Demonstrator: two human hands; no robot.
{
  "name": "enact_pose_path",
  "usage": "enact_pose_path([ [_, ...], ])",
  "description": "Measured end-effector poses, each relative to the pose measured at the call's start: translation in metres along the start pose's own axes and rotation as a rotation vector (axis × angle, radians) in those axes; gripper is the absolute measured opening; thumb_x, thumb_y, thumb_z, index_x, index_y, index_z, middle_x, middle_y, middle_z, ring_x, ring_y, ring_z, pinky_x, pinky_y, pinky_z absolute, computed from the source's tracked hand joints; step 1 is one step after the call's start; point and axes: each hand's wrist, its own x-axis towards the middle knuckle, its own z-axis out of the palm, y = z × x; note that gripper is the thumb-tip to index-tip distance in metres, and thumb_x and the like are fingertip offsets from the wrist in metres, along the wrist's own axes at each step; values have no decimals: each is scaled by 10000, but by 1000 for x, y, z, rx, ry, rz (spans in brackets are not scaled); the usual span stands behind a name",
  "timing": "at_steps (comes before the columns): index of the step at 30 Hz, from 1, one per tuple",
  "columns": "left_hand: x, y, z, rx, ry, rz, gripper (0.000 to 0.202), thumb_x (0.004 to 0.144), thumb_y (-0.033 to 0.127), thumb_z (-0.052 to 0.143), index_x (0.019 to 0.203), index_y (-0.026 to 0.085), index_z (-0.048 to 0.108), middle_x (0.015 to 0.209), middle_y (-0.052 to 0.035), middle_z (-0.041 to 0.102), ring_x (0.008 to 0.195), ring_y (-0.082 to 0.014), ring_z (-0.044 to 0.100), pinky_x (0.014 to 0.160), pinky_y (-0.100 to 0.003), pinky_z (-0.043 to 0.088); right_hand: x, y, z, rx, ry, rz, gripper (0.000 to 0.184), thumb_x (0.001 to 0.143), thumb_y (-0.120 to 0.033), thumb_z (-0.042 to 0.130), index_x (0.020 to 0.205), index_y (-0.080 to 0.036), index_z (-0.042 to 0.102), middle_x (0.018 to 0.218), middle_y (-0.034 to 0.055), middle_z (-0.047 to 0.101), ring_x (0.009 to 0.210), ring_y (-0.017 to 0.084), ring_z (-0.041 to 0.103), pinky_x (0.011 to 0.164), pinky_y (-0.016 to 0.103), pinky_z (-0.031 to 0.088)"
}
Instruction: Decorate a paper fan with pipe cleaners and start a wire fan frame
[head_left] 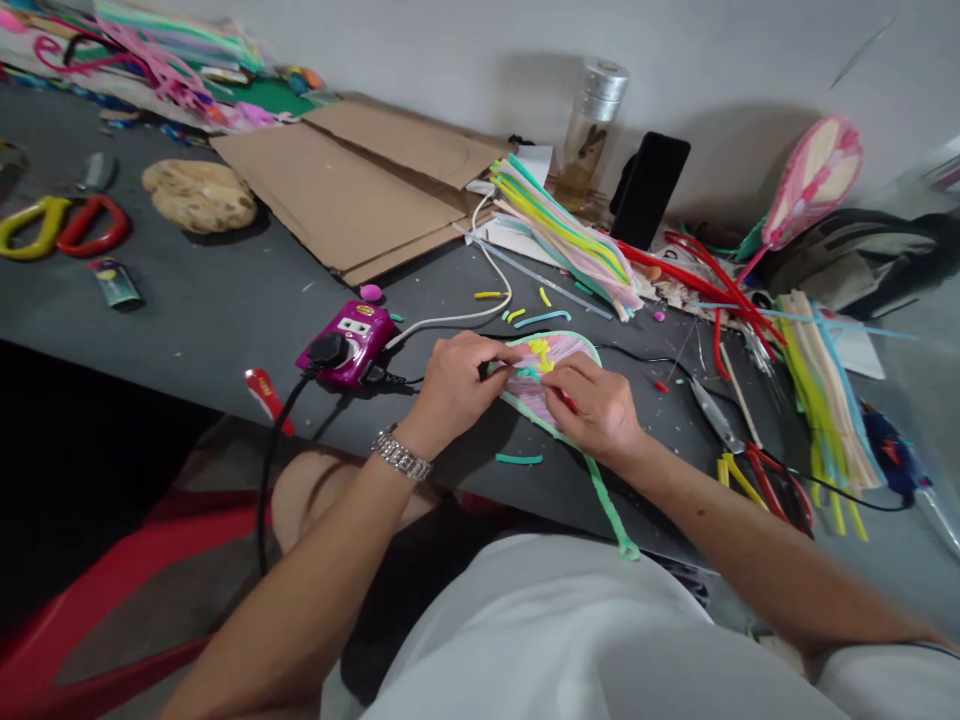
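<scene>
A hand fan point(529, 400) made of pale pink and lilac pipe cleaners with a mint-green rim lies before me at the table's front edge. Its twisted green handle point(609, 505) hangs toward my lap, ending in a small loop. Yellow pipe cleaner bits point(541, 350) and a teal bit point(528, 373) sit on its face. My left hand point(461, 385) pinches at the fan's left edge, thumb and forefinger close to the teal bit. Over the right side, my right hand point(596, 405) has its fingers closed; a bit of red shows beneath them, and what they pinch is hidden.
A purple power adapter point(349, 343) with cords stands left of the fan. Scissors point(724, 425) and pipe cleaner bundles point(825, 390) lie right. Behind are cardboard point(360, 190), another bundle point(562, 235), a bottle point(592, 130) and a phone point(652, 190). A stone point(199, 195) is far left.
</scene>
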Motion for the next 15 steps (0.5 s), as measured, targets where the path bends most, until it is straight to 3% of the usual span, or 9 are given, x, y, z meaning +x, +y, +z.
enact_pose_path([
  [6, -3, -4, -2, -9, 78, -55, 203, 889, 188, 628, 981, 225, 805, 1022, -51, 823, 1013, -252, 710, 932, -421, 512, 1, 3, 3, -42, -92, 11, 261, 1034, -204, 516, 894, -205, 736, 948, 81, 750, 823, 154, 682, 722, 255, 495],
  [15, -6, -3, 0, 51, 21, 26, 174, 927, 179, 624, 949, 233, 788, 989, -49, 813, 1003, -254, 687, 941, -437, 492, -1, 4, 1, -51, -155, -14, 275, 1036, -200, 505, 878, -213, 729, 945, 73, 746, 819, 152, 678, 715, 254, 491],
])
